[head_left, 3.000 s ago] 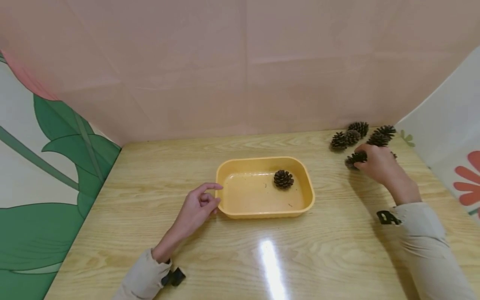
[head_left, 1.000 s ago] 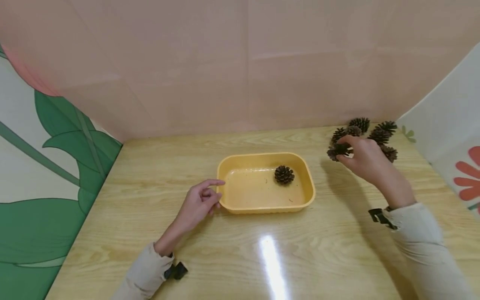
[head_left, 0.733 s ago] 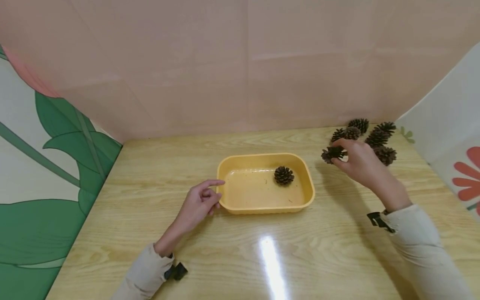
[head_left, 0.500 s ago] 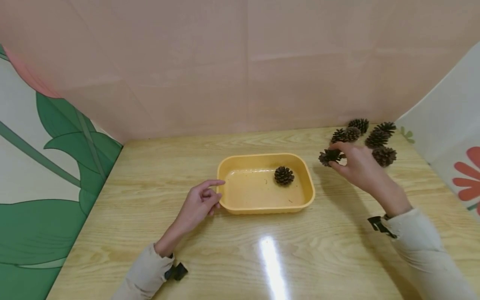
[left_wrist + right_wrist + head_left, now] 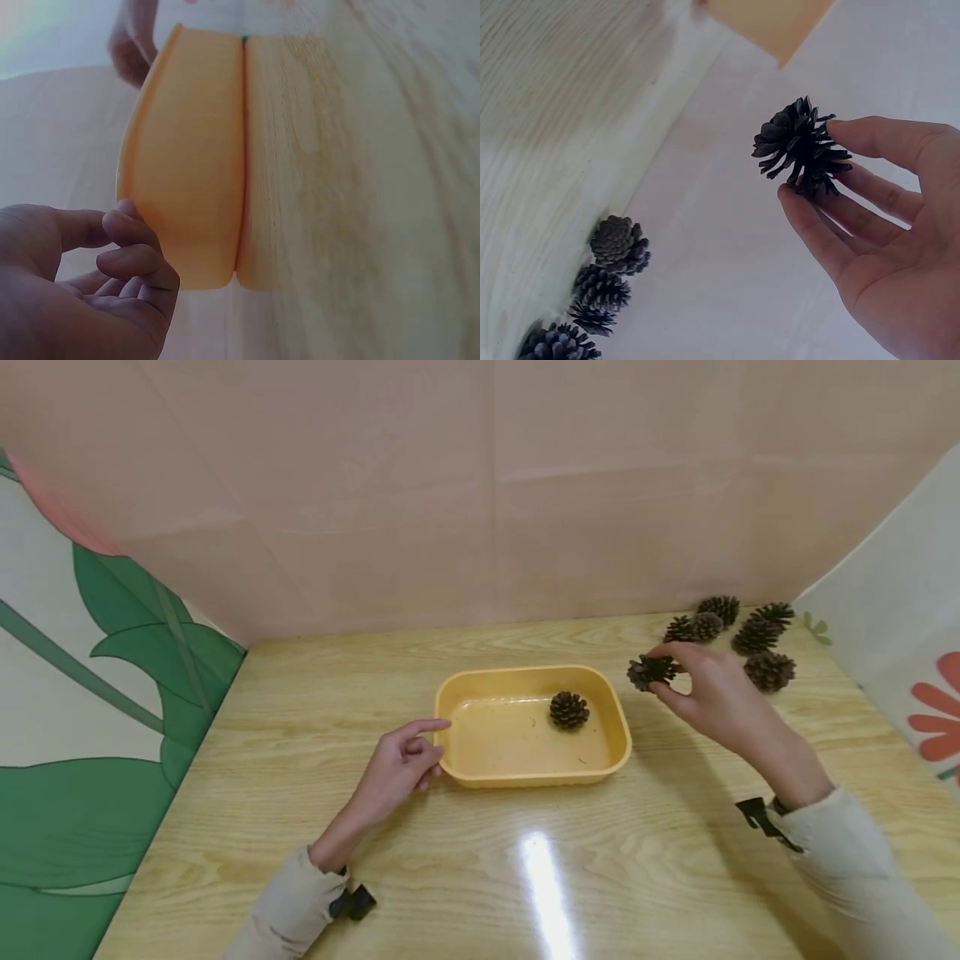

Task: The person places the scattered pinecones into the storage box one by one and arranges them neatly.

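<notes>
Pine cone (image 5: 651, 670) pinched in the right hand (image 5: 712, 693), raised off the surface (image 5: 525, 877) just beyond the right rim of the yellow tray (image 5: 618, 752); a second ago it hung nearer the loose cones (image 5: 757, 635) at far right, so the carry is nearly over the tray, where one cone (image 5: 568, 710) lies. Left hand (image 5: 397, 768) steadies the tray's left end, forefinger out, clasping nothing. Left wrist view: curled fingers (image 5: 127, 255) beside the tray wall (image 5: 187, 165), perhaps touching. Right wrist view: fingertips (image 5: 870, 135) hold the cone (image 5: 799, 146) aloft.
</notes>
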{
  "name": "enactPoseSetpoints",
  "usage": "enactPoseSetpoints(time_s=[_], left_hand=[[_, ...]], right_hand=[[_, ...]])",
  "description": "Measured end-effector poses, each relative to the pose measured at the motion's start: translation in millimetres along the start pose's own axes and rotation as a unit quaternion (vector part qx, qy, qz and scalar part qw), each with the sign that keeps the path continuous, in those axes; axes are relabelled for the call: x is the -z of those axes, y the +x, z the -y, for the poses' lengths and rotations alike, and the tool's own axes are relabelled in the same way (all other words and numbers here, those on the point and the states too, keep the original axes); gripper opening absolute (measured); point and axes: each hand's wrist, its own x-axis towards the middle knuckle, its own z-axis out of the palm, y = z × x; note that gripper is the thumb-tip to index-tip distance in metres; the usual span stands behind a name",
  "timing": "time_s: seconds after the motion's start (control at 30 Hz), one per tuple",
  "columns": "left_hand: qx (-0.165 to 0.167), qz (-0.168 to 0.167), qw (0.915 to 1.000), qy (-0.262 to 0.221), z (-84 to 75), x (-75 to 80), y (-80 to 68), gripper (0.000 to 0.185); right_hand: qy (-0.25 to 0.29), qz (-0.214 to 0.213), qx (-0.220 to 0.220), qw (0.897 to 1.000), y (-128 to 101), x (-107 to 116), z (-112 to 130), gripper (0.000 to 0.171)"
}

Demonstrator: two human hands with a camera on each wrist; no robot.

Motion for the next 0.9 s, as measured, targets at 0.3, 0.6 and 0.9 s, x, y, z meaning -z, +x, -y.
enactPoseSetpoints(time_s=[0.3,0.6,0.9], left_hand=[[0.002,-0.004,1.0,0.0,-0.1,-0.6,-0.1,0.035],[-0.006,-0.003,1.0,-0.003,1.5,-0.3,0.5,0.035],[-0.016,0.0,0.9999,-0.007,1.1,-0.3,-0.1,0.036]], right_hand=[[0.014,-0.015,0.012,1.0,-4.5,8.7,12.6,0.041],[0.017,-0.017,0.025,0.999,-7.6,14.0,27.0,0.04],[0.009,-0.031,0.048,0.998,-12.2,17.4,37.3,0.043]])
